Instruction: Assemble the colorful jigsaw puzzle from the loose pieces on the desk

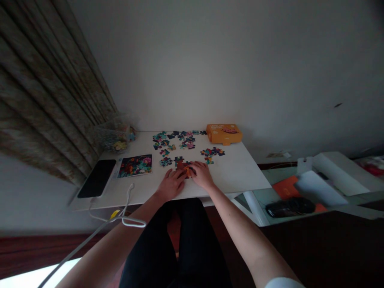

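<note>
My left hand [171,185] rests near the front of the white table with its fingers bent onto orange and dark jigsaw puzzle pieces [188,172]. From the other side, my right hand [201,174] grips the same joined pieces, its fingertips pressed close to those of the left. The fingers partly cover these pieces. Just behind them lies a brown and dark piece [179,160]. A teal puzzle cluster [165,161] sits to the left, and a small yellow-teal piece [209,160] is off to the right.
Several loose puzzle pieces [187,141] spread across the back. An orange puzzle box [224,134] stands at the back right. At the left are a picture card [135,166], a phone [97,178] with a white cable [129,196], and a clear plastic bag [115,138].
</note>
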Demonstrator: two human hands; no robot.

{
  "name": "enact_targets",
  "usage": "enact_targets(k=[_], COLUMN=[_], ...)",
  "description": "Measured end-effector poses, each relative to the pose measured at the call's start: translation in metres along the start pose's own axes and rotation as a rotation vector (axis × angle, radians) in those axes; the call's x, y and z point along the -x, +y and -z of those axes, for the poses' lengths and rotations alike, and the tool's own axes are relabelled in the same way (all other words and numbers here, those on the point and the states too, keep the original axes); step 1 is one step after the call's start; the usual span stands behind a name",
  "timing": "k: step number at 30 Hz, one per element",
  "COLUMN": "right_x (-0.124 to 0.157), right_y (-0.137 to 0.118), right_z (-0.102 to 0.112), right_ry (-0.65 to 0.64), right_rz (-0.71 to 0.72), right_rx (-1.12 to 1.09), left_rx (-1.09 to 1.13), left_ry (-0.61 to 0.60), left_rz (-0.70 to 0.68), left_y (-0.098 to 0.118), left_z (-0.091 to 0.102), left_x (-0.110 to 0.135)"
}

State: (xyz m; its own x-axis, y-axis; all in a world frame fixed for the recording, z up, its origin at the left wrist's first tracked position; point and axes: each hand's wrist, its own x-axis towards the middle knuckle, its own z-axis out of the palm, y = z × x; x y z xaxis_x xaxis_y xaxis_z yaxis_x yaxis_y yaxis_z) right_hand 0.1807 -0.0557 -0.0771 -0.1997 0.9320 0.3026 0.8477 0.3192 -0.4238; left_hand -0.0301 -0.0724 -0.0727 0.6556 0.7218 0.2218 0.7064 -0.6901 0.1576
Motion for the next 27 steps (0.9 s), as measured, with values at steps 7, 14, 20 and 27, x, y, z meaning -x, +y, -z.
enact_targets(k=[7,14,20,27], right_x=[0.000,0.001,0.002,-0.002], right_y=[0.001,0.019,0.045,0.074], right_z=[-0.002,0.007,0.026,0.034], right_ry=[0.022,0.285,0.220,0.105], right_rz=[-0.004,-0.395,-0.613,-0.471], right_rx=[-0.017,0.053,0.249,0.177], left_rx=[0.070,0.104,0.139,0.168], left_ry=[-0.010,-0.023,-0.020,-0.036], left_rz=[0.016,0.034,0.063,0.067], left_y=[-0.003,-0.001,0.000,0.000], left_z=[-0.006,-0.002,0.000,0.002], left_x=[0.001,0.001,0.000,0.001])
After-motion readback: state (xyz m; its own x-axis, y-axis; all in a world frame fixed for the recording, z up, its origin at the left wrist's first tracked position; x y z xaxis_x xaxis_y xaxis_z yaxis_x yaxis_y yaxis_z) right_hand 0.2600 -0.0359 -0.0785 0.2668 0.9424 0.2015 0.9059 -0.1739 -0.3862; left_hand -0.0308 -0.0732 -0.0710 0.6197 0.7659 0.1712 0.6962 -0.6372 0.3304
